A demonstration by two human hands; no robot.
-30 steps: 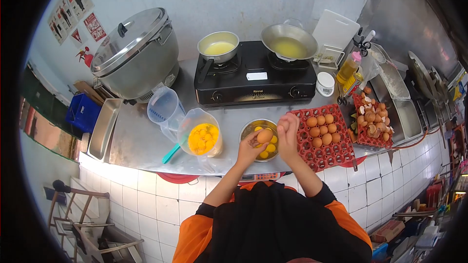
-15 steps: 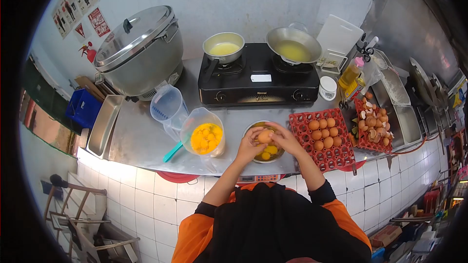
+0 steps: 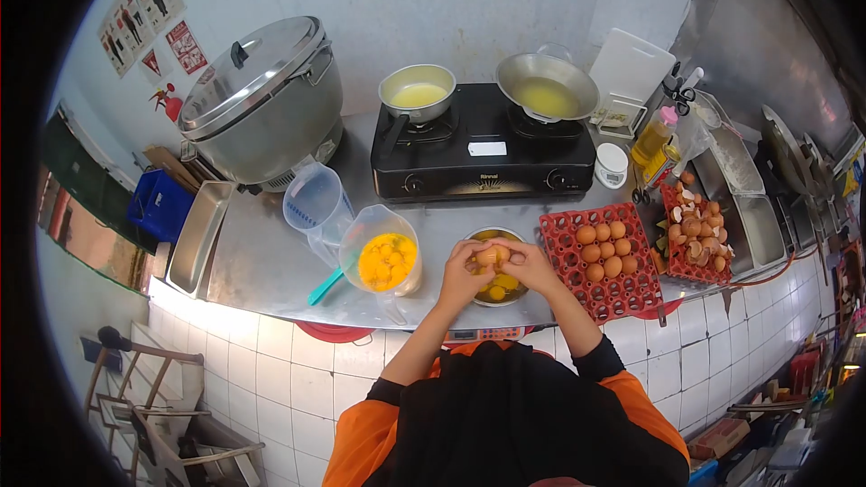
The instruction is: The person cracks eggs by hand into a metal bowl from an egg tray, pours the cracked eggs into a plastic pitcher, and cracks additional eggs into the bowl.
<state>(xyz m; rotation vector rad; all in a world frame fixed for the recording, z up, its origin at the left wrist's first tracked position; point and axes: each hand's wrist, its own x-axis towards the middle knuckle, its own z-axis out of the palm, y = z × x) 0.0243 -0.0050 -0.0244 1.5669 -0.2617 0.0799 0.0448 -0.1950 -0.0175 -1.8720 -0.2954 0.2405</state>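
Over a metal bowl (image 3: 498,303), my left hand (image 3: 464,274) and my right hand (image 3: 532,267) are both closed around one brown egg (image 3: 492,256). Their fingertips meet on its shell, which seems to be parting, though the fingers partly cover it. Yolks (image 3: 499,289) lie in the bowl below. To the right of my right hand is a red egg tray (image 3: 631,284) with several whole brown eggs (image 3: 611,266). Left of my left hand stands a clear measuring jug (image 3: 409,225) holding many yolks (image 3: 386,261).
An empty-looking jug (image 3: 317,203) and a teal-handled utensil (image 3: 326,286) are at left. Behind stands a black two-burner stove (image 3: 433,182) with a saucepan (image 3: 417,114) and a wok (image 3: 511,72). Cracked shells (image 3: 696,227) fill another tray at right, near a white scale (image 3: 612,162).
The egg was whole between my hands; now my fingertips have drawn together over it and its shell looks to be opening. The whole view has shifted slightly.
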